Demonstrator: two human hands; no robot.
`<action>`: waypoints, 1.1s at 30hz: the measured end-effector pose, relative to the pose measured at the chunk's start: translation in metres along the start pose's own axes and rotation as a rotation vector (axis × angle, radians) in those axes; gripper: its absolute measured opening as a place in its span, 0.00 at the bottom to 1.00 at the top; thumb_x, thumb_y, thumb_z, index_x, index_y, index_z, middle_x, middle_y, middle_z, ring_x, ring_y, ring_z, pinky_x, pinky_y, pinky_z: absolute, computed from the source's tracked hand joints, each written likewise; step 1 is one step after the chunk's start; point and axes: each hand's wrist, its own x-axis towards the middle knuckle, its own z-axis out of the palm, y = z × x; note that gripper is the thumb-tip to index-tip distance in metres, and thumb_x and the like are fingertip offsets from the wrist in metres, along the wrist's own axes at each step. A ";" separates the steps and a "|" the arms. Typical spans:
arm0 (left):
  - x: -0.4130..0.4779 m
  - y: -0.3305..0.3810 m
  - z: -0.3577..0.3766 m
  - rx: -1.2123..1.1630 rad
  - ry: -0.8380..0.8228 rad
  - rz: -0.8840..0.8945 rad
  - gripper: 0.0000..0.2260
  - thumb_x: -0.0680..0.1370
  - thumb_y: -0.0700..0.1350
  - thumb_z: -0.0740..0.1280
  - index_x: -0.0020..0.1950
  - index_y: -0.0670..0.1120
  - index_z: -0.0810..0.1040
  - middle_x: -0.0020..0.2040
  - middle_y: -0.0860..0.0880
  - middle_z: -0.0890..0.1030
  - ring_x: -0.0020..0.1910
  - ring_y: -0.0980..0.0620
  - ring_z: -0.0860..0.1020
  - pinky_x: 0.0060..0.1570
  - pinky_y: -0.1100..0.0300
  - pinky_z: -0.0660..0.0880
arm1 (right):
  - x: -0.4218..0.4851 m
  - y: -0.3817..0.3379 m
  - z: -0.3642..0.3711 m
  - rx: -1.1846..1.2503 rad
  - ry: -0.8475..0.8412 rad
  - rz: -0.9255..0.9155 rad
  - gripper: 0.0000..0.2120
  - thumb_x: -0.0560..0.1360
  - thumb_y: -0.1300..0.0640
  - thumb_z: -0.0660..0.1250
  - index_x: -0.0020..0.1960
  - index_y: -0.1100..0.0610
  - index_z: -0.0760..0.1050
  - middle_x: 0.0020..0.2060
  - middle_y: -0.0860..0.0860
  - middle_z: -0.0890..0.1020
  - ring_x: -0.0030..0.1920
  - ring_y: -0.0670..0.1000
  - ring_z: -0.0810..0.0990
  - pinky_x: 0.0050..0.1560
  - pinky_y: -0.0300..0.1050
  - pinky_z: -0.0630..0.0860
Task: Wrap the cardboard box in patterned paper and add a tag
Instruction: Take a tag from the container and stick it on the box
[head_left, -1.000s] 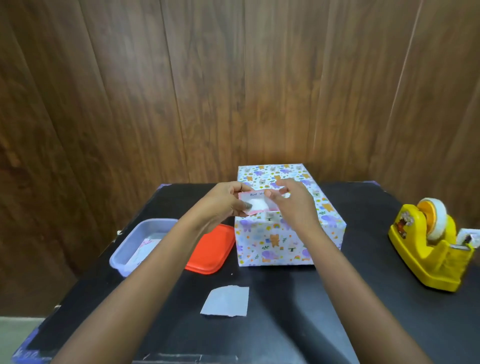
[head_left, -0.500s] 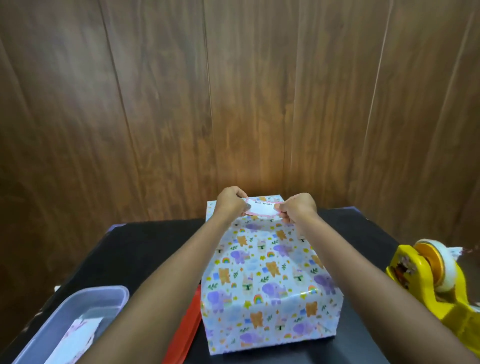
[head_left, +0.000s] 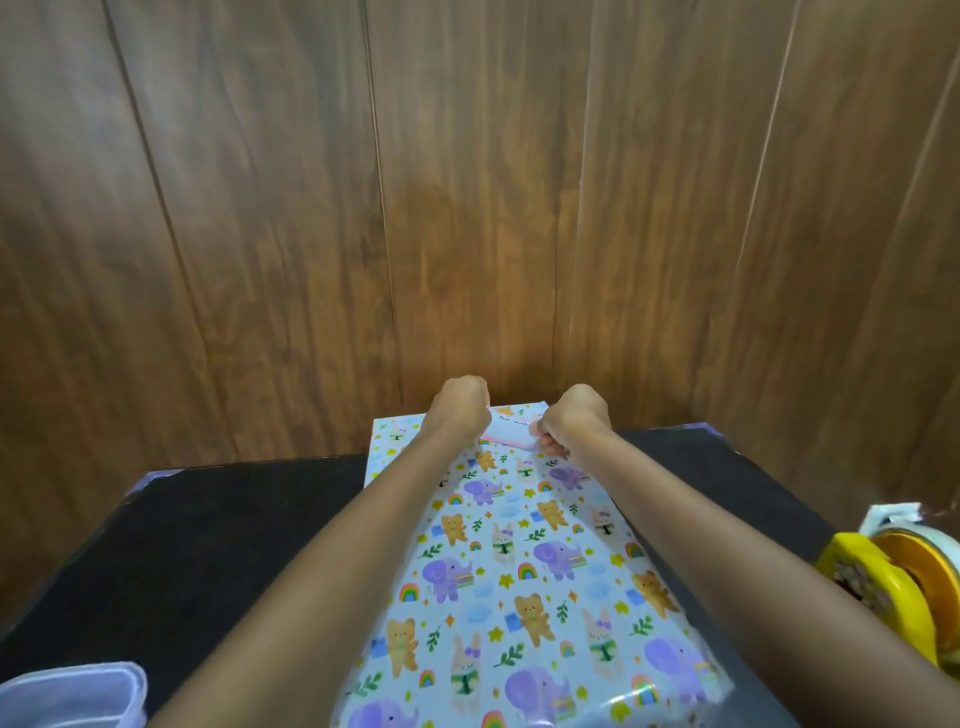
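The box wrapped in patterned paper (head_left: 524, 582), with elephants, bears and rainbows on pale blue, fills the lower middle of the view on the black table (head_left: 234, 535). A small pink-edged white tag (head_left: 511, 428) with handwriting lies on the box's far top edge. My left hand (head_left: 460, 410) pinches the tag's left end. My right hand (head_left: 571, 418) pinches its right end, fingers curled. Both forearms reach across the box and cover part of it.
A yellow tape dispenser (head_left: 904, 577) with a roll of tape stands at the right edge. A translucent lilac container (head_left: 72, 696) sits at the bottom left corner. A brown wood-panelled wall (head_left: 467, 208) rises right behind the table.
The view has moved closer and over the box. Both hands carried the tag from the near side of the box to its far top edge and lowered it onto the paper.
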 end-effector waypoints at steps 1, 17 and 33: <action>-0.001 0.001 -0.002 0.040 -0.019 0.012 0.10 0.72 0.30 0.59 0.49 0.39 0.77 0.46 0.43 0.76 0.40 0.46 0.72 0.35 0.57 0.67 | 0.001 0.000 0.001 -0.038 0.010 -0.024 0.13 0.73 0.70 0.64 0.31 0.63 0.72 0.24 0.54 0.74 0.24 0.51 0.72 0.22 0.38 0.68; -0.021 -0.010 0.011 0.807 -0.122 0.562 0.17 0.79 0.42 0.55 0.65 0.44 0.74 0.70 0.48 0.69 0.75 0.52 0.57 0.73 0.49 0.43 | -0.024 0.012 0.005 -0.920 -0.107 -0.797 0.20 0.79 0.56 0.57 0.70 0.59 0.65 0.68 0.53 0.68 0.70 0.53 0.63 0.68 0.50 0.58; -0.043 -0.019 0.002 0.673 -0.314 0.279 0.26 0.82 0.55 0.39 0.77 0.45 0.44 0.78 0.51 0.44 0.76 0.53 0.38 0.72 0.45 0.34 | -0.041 0.026 -0.010 -1.118 -0.319 -0.566 0.27 0.82 0.47 0.39 0.77 0.58 0.45 0.77 0.52 0.45 0.77 0.49 0.41 0.72 0.61 0.35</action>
